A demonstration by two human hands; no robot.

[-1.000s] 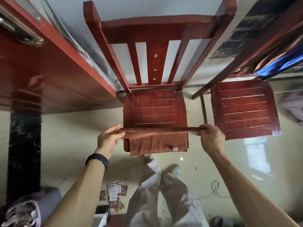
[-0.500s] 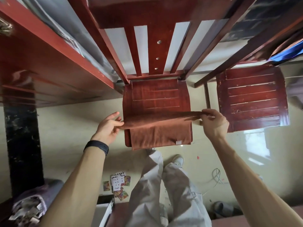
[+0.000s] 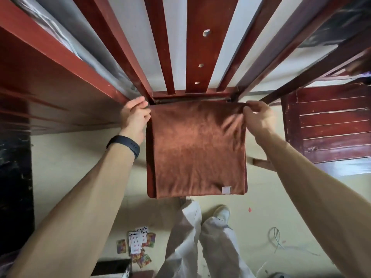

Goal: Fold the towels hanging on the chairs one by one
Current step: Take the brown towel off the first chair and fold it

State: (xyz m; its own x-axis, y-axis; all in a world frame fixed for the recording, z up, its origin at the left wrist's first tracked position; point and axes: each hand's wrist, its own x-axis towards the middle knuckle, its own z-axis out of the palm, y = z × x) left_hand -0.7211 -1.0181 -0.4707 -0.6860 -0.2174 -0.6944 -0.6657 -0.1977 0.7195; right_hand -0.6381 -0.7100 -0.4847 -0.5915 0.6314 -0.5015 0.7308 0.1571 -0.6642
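The brown towel [image 3: 196, 149] is lying spread over the seat of the nearer chair [image 3: 197, 47], with its far edge just beside the backrest. The left hand [image 3: 134, 115] is gripping the far left corner with curled fingers, and the right hand [image 3: 257, 117] is pinching the far right corner. A fold seems to be going down flat on the seat. The next move is probably calling for squaring these corners with the layer beneath, then folding the towel across.
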